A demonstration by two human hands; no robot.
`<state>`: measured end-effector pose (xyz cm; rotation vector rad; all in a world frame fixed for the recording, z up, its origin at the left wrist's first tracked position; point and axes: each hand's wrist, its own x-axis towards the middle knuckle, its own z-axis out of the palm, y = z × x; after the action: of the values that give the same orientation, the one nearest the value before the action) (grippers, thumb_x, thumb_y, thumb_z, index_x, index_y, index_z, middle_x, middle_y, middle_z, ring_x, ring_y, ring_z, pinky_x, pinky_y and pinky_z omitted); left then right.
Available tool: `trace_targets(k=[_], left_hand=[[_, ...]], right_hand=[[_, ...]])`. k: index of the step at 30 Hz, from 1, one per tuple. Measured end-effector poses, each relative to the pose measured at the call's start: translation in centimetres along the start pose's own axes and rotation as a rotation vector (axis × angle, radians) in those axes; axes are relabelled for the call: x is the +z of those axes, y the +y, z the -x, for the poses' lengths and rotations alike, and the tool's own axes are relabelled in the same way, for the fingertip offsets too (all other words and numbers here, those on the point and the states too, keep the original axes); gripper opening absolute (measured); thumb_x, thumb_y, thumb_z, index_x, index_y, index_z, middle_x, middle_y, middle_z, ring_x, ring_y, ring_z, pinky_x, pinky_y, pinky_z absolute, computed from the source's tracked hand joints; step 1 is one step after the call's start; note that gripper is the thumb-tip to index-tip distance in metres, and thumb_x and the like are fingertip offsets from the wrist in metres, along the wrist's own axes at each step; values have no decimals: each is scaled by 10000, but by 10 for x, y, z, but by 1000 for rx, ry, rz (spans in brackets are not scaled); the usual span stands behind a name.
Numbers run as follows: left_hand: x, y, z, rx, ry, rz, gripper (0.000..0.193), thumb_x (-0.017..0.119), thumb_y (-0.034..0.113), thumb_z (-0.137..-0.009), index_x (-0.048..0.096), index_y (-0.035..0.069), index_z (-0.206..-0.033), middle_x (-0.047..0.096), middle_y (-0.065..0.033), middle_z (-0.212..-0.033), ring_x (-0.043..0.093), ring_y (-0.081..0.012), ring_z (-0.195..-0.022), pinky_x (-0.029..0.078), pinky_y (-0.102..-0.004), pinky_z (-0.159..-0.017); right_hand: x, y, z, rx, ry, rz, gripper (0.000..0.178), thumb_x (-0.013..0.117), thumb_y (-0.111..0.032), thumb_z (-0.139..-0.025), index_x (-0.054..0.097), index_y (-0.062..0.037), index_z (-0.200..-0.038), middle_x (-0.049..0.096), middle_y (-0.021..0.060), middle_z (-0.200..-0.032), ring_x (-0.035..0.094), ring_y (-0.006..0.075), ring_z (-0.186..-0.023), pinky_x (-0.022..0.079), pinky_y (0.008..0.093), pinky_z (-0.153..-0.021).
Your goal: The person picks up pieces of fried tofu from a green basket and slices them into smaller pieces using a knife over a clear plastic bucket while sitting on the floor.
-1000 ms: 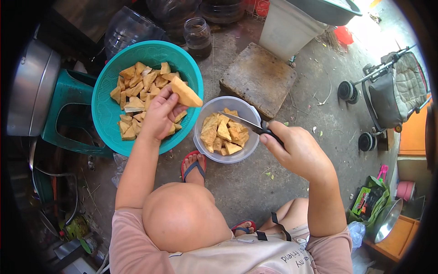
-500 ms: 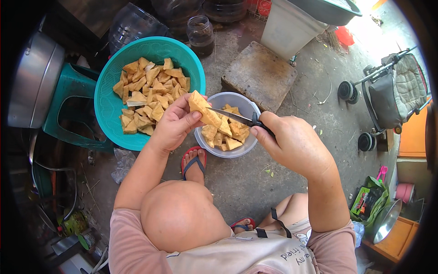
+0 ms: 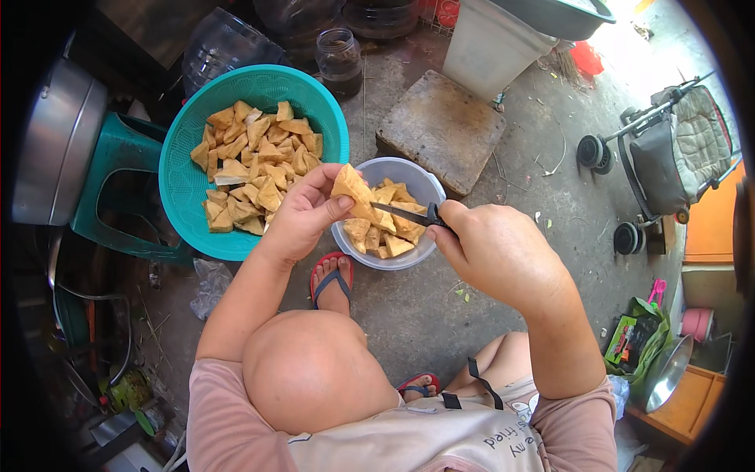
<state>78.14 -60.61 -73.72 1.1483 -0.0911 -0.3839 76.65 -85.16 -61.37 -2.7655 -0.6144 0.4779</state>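
Observation:
My left hand (image 3: 311, 216) pinches a golden piece of fried tofu (image 3: 355, 191) between thumb and fingers. In my right hand (image 3: 495, 244) is a knife (image 3: 406, 213) with a black handle, its blade pointing left with the tip at the side of the tofu. How deep the tip goes I cannot tell. Below them stands a translucent round tub (image 3: 429, 185), partly filled with tofu pieces (image 3: 393, 236). Left of it, a large teal plastic colander (image 3: 177, 185) holds many more tofu pieces (image 3: 267, 157), some of them behind my left hand.
A wooden block (image 3: 444, 130) lies beyond the tub, near a glass jar (image 3: 340, 63). A teal stool (image 3: 118, 177) bearing a metal pot (image 3: 67, 141) stands at left. At right is a folding stroller (image 3: 668, 153). My sandalled foot (image 3: 333, 283) is close to the tub.
The knife has swung so its tip now meets the tofu's side, lower than before. The tofu has turned slightly in my left hand. The whole view has shifted a little.

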Motion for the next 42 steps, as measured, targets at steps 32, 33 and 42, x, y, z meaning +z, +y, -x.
trace_targets(k=[32, 33, 42], left_hand=[[-170, 48, 1, 381, 719, -876, 396, 649, 76, -856, 543, 53, -1237, 595, -77, -1049, 594, -177, -944, 490, -298, -827], [-140, 43, -2, 339, 631, -684, 387, 670, 91, -850, 549, 50, -1216, 588, -49, -1025, 579, -144, -950, 490, -277, -822], [-23, 8, 18, 35, 79, -22, 370, 668, 50, -843, 540, 55, -1190, 598, -66, -1134, 592, -156, -1037, 530, -313, -867]], right_hand=[[14, 47, 16, 171, -43, -255, 313, 561, -292, -911, 536, -3, -793, 548, 222, -615, 567, 416, -633, 434, 473, -580], [13, 44, 12, 169, -42, -256, 313, 561, -292, -911, 536, -3, -793, 548, 222, -615, 567, 416, -633, 434, 473, -580], [11, 4, -13, -81, 31, -190, 274, 548, -277, -905, 551, -6, -861, 603, 210, -675, 605, 402, -671, 474, 490, -609]])
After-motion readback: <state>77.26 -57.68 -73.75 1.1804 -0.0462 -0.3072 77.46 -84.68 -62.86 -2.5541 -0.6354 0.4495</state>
